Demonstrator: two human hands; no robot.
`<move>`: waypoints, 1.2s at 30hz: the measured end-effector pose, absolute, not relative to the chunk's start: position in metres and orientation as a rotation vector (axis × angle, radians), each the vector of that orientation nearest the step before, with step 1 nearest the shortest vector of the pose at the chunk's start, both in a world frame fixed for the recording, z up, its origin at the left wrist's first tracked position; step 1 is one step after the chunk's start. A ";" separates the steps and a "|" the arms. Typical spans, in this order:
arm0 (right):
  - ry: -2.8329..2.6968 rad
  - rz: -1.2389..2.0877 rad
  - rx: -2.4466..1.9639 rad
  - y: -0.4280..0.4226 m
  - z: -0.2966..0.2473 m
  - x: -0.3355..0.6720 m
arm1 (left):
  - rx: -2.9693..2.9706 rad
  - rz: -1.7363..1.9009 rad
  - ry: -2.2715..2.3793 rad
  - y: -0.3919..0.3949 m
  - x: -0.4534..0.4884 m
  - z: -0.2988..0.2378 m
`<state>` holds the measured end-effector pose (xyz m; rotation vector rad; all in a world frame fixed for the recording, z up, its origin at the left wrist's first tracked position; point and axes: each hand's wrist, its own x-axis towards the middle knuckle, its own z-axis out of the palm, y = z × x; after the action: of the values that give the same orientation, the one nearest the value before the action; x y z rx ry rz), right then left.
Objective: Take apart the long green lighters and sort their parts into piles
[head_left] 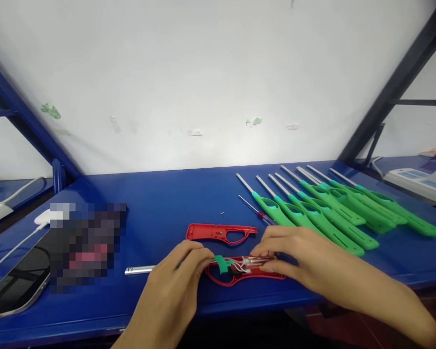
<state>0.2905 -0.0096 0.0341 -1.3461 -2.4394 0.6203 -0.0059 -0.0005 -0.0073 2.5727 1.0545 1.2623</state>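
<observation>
An opened red gas lighter (247, 277) lies in front of me near the table's front edge. Its half-shell holds a clear fuel tank (252, 261), white wires and a green trigger (223, 264). From its left end a metal tube (140, 270) sticks out, partly covered by my left hand (178, 276), whose fingers are closed around the lighter's neck. My right hand (285, 247) pinches the rear end, thumb and fingers at the tank and shell. Just beyond lies the other red half-shell (205, 232), inner side up. A small screw (222, 213) rests farther back.
A screwdriver (264, 217) lies beyond my right hand. Several green lighters (312, 208) are spread along the right. At left are a phone (20, 276) and a white charger with cable (45, 218). A white wall (210, 87) rises behind the blue table (160, 203).
</observation>
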 end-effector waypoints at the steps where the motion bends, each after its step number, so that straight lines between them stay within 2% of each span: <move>1: -2.454 0.597 -1.326 -0.010 0.034 0.291 | 2.524 1.322 1.112 0.000 -0.007 -0.006; 9: -2.500 0.457 -1.361 -0.018 0.033 0.286 | 2.458 1.316 1.501 0.009 -0.014 -0.015; 12: -2.508 0.366 -1.344 -0.018 0.027 0.283 | 2.518 1.333 1.396 0.007 -0.010 -0.012; 15: -2.544 0.272 -1.312 -0.017 0.022 0.280 | 2.616 1.339 1.102 0.004 -0.003 -0.005; 18: -2.597 0.246 -1.247 -0.016 0.019 0.279 | 2.710 1.217 0.910 0.003 0.005 -0.004; 26: -2.587 0.061 -1.214 -0.017 0.021 0.279 | 2.808 1.016 0.941 0.004 0.007 -0.016; 36: -2.574 0.121 -1.262 -0.020 0.032 0.283 | 2.825 0.947 1.006 0.001 0.008 -0.016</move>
<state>0.2827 -0.0201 0.0322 -1.2620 -2.5738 0.1213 0.0079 0.0014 -0.0162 2.8246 1.0061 0.9469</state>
